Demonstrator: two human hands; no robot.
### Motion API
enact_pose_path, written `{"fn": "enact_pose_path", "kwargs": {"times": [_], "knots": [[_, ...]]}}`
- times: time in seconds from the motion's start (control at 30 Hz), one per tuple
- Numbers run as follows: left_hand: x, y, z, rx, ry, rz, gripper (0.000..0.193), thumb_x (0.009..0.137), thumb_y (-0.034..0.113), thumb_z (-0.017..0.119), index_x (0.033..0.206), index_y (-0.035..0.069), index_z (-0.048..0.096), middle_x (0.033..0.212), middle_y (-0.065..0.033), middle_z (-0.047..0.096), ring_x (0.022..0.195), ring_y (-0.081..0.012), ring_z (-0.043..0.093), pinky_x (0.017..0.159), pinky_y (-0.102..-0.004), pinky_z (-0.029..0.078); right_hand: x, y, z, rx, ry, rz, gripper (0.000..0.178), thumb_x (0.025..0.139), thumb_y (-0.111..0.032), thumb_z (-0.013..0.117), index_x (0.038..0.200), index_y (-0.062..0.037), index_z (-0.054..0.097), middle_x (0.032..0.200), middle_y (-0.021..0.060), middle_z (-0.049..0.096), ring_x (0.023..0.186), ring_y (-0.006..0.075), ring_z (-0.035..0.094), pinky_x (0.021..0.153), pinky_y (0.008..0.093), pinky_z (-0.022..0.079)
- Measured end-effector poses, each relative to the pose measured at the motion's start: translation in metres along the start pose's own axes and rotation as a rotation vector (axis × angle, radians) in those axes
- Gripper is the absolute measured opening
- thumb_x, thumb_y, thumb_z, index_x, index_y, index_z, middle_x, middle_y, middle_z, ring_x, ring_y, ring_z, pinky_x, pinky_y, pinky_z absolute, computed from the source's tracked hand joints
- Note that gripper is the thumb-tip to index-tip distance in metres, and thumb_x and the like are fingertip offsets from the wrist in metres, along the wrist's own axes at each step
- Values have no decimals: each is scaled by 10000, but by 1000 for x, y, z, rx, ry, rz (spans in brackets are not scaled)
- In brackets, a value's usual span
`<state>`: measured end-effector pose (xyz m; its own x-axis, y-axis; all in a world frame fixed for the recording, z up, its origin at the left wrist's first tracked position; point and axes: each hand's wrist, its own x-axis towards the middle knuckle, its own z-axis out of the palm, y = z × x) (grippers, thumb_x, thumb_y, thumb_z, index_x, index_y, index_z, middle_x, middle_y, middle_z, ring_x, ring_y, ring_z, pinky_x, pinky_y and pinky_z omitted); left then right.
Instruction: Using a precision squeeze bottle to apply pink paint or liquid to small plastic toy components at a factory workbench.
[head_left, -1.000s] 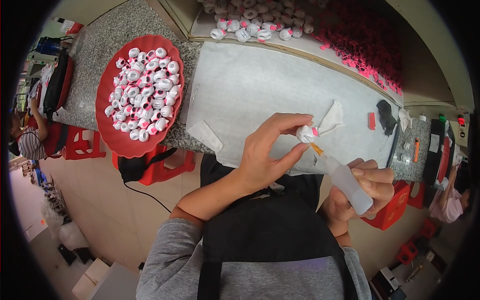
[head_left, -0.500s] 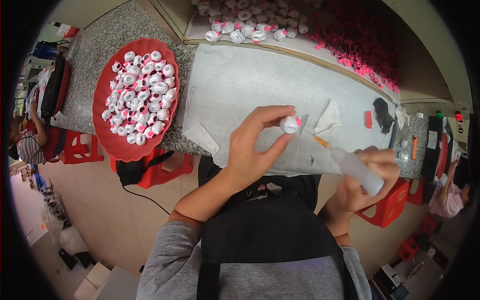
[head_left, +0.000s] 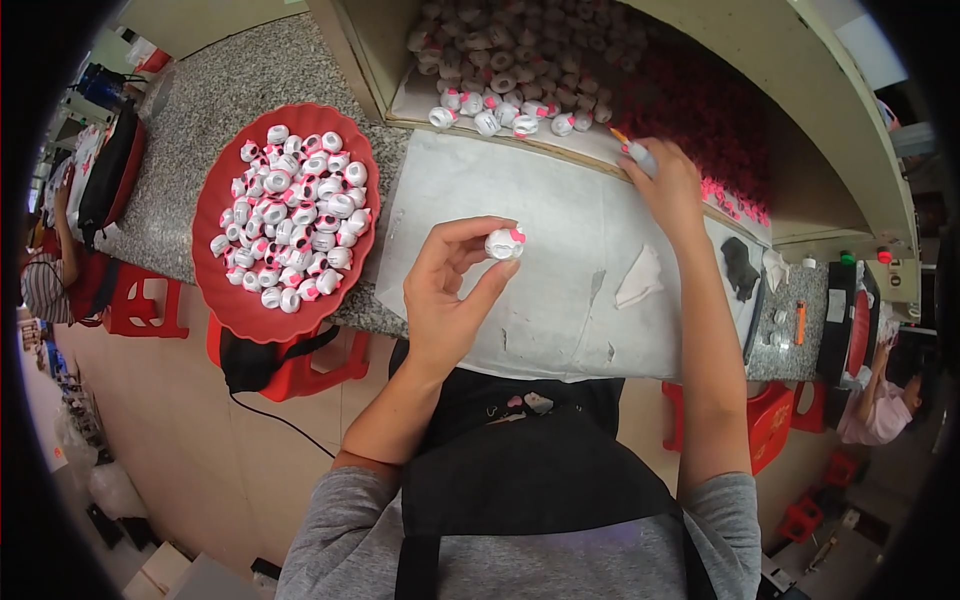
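Between the thumb and fingertips of my left hand [head_left: 440, 285] is a small rounded white plastic piece with pink patches [head_left: 505, 243], held above the paper-covered bench. My right hand [head_left: 670, 185] reaches to the front edge of the shelf, fingers closed around a whitish squeeze bottle [head_left: 641, 157] with an orange needle tip. By that hand, small pink parts [head_left: 735, 200] lie heaped on the shelf. Several white pieces [head_left: 505, 115], some with pink on them, sit on the shelf left of the bottle.
A red scalloped tray [head_left: 250, 318] full of white-and-pink pieces stands on the granite counter at left. A crumpled white tissue [head_left: 638, 277], a dark cloth [head_left: 740, 268] and an orange pen-like tool [head_left: 800, 322] lie to the right. Red stools [head_left: 140, 305] stand below the bench.
My right hand has carried the squeeze bottle from near the bench's front edge up to the shelf. My left hand has shifted left, still holding the white-and-pink piece.
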<state>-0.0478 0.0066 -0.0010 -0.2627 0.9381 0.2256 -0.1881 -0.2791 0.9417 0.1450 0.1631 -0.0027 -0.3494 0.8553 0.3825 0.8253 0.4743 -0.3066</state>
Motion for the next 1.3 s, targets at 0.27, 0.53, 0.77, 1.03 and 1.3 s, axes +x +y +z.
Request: {"fn": "enact_pose_path", "kwargs": {"times": [0.27,0.53,0.77,1.03,1.3], "knots": [[6,-6,-7,-133,63,-58,307,680,-68,554,962,-11,445,939,-92,508,855,-129,510,746,-234,411,-19,2,4,79,-10,-229,184,616,-9,601,791,-26,544,761,85,522,708,231,526,588,273,413],[2,-11,15,-74,-60,-86,337,682,-74,546,989,-14,423,959,-114,511,869,-145,512,753,-244,413,-67,-65,-44,1023,0,381,73,662,60,540,709,30,493,686,120,550,466,100,451,426,185,349],[-6,-9,34,218,-148,98,295,667,-81,546,948,-25,476,967,-131,509,876,-181,517,735,-262,441,-98,-88,-44,1449,-129,552,94,653,74,533,713,27,477,703,139,523,459,122,448,412,209,356],[-11,-8,42,370,-218,243,280,664,-80,546,928,-7,492,972,-140,506,883,-200,515,713,-264,453,-105,-81,-39,1572,-104,594,88,677,44,537,725,11,472,735,110,505,481,114,446,417,211,352],[-18,-7,37,-24,-266,41,264,689,-53,545,941,-19,472,1003,-174,485,902,-204,502,762,-287,421,-111,-85,-37,1536,-71,539,142,655,54,557,738,-1,457,724,93,493,499,110,444,409,202,342]]}}
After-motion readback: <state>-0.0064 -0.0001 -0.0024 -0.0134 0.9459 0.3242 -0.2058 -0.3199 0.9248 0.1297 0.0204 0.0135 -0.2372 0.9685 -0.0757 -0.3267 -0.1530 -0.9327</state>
